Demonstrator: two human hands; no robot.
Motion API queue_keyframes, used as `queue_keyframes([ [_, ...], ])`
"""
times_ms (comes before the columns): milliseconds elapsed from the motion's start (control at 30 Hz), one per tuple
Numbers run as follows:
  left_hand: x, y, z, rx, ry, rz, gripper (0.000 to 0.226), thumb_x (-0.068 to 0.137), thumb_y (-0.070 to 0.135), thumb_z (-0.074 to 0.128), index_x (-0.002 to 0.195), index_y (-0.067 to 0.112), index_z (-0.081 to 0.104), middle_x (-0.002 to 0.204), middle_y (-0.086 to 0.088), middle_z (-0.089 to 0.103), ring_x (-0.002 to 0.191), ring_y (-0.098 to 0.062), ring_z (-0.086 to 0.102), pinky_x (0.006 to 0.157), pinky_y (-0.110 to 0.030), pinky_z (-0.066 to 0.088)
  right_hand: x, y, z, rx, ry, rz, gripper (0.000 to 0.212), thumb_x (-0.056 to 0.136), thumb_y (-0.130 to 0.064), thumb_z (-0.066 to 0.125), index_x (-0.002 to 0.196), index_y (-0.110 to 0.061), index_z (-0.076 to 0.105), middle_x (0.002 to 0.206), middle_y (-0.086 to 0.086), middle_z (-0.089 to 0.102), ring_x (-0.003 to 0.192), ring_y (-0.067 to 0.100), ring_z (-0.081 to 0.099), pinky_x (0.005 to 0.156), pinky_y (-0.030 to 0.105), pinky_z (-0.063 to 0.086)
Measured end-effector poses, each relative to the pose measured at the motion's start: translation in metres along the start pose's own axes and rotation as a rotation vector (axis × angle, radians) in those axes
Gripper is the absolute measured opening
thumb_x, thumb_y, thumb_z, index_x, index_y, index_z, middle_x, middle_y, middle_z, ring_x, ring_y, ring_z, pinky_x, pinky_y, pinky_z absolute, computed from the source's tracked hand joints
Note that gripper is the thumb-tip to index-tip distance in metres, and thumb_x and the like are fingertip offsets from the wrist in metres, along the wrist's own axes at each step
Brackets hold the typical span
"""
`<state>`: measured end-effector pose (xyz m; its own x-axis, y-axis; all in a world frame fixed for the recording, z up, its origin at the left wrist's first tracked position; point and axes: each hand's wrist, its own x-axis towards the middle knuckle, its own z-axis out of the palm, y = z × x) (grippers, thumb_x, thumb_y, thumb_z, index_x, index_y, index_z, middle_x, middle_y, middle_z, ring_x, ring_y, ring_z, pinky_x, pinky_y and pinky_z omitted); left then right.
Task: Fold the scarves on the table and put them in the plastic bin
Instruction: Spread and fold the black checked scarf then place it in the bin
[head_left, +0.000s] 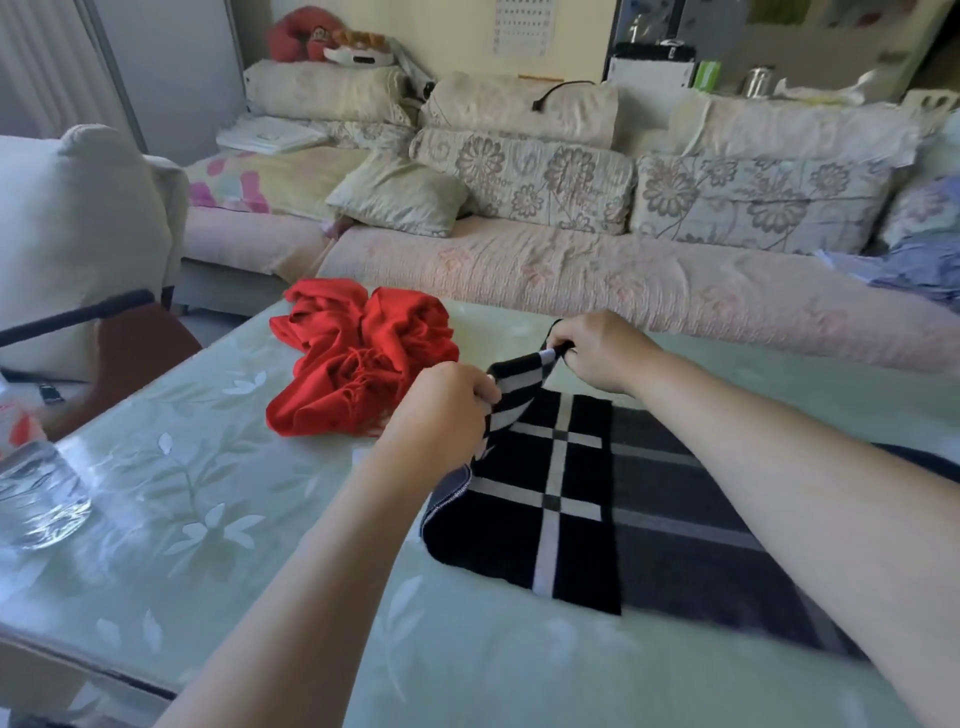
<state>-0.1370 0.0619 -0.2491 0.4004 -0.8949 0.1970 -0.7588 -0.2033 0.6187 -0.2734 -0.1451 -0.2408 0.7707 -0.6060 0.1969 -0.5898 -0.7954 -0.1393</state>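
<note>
A black scarf with white and grey check lines (561, 499) lies spread on the table, running off to the right. Its left end is lifted and folded back over the rest. My left hand (447, 405) pinches one corner of that raised end, and my right hand (597, 353) pinches the other corner a little farther back. A crumpled red scarf with fringe (358, 364) sits in a heap on the table just left of my left hand. No plastic bin is in view.
The table (208, 493) has a pale green leaf-patterned cover. A clear plastic item (36, 493) stands at its left edge. Behind the table runs a sofa (571, 260) with floral cushions. A white chair (78, 234) stands at the left.
</note>
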Motion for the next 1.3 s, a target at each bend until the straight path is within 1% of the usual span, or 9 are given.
queue_keyframes([
  [233,-0.008,0.108,0.079,-0.205,-0.215,0.123,0.016,0.094,0.022,0.06,0.099,0.033,0.07,0.11,0.007,0.072,0.089,-0.02,0.07,0.078,-0.029,0.055,-0.103,0.118,-0.042,-0.077,0.017,0.123,0.031,0.085,0.001,0.048,0.086,-0.019,0.071,0.081,0.004,0.066,0.075,0.025,0.061,0.069,0.043,0.054],
  [367,-0.014,0.152,0.123,-0.189,-0.317,0.19,0.024,0.096,0.023,0.055,0.115,0.029,0.069,0.117,0.013,0.068,0.061,-0.017,0.065,0.056,-0.027,0.051,-0.148,0.17,-0.047,-0.053,0.012,0.171,0.033,0.084,0.007,0.046,0.075,-0.019,0.065,0.073,0.002,0.063,0.071,0.028,0.059,0.065,0.042,0.05],
  [500,-0.016,0.193,0.16,-0.205,-0.355,0.235,0.026,0.097,0.025,0.055,0.119,0.029,0.068,0.119,0.014,0.067,0.078,-0.013,0.069,0.071,-0.025,0.057,-0.177,0.216,-0.046,-0.038,0.019,0.232,0.03,0.085,0.004,0.047,0.093,-0.009,0.073,0.101,0.014,0.072,0.092,0.035,0.065,0.081,0.047,0.054],
  [700,-0.016,0.244,0.203,-0.307,-0.425,0.251,0.023,0.097,0.02,0.056,0.116,0.023,0.069,0.11,0.008,0.07,0.042,0.004,0.05,0.046,-0.007,0.037,-0.209,0.265,-0.053,-0.019,0.057,0.298,0.04,0.088,0.007,0.046,0.108,-0.011,0.075,0.137,0.006,0.062,0.126,0.03,0.056,0.102,0.044,0.046],
  [800,-0.024,0.259,0.229,-0.285,-0.535,0.241,0.029,0.094,0.022,0.06,0.122,0.021,0.067,0.118,0.003,0.068,0.061,0.004,0.057,0.058,-0.007,0.04,-0.228,0.279,-0.047,-0.123,-0.072,0.331,0.041,0.087,0.005,0.046,0.112,-0.012,0.073,0.141,0.002,0.058,0.125,0.028,0.054,0.102,0.044,0.044],
  [933,-0.045,0.264,0.253,-0.199,-0.82,0.249,0.045,0.091,0.018,0.062,0.134,0.029,0.057,0.109,0.005,0.065,0.08,-0.01,0.066,0.087,-0.023,0.05,-0.253,0.28,-0.025,-0.28,-0.368,0.326,0.059,0.095,0.001,0.043,0.15,-0.019,0.043,0.164,-0.002,0.023,0.151,0.018,0.022,0.122,0.039,0.017],
  [1033,-0.054,0.261,0.261,-0.333,-0.992,0.157,0.046,0.091,0.017,0.064,0.135,0.028,0.056,0.12,0.011,0.063,0.093,-0.015,0.072,0.094,-0.033,0.054,-0.266,0.274,-0.019,-0.259,-0.334,0.367,0.065,0.095,0.0,0.039,0.156,-0.021,0.03,0.167,0.002,0.011,0.153,0.018,0.014,0.122,0.044,0.013],
  [1200,-0.04,0.232,0.255,-0.255,-0.505,0.26,0.033,0.094,0.007,0.054,0.115,0.027,0.069,0.109,0.016,0.069,0.102,-0.002,0.064,0.098,-0.027,0.05,-0.283,0.242,-0.011,-0.07,-0.095,0.515,0.058,0.094,-0.006,0.038,0.149,-0.023,0.041,0.161,0.007,0.026,0.145,0.026,0.029,0.115,0.041,0.027],
  [1300,-0.039,0.2,0.231,-0.164,-0.372,0.279,0.032,0.097,0.009,0.051,0.108,0.032,0.07,0.105,0.022,0.066,0.103,0.004,0.059,0.094,-0.008,0.042,-0.298,0.212,-0.012,-0.112,-0.014,0.687,0.037,0.097,-0.022,0.038,0.131,-0.016,0.05,0.134,0.01,0.052,0.119,0.033,0.052,0.087,0.04,0.043],
])
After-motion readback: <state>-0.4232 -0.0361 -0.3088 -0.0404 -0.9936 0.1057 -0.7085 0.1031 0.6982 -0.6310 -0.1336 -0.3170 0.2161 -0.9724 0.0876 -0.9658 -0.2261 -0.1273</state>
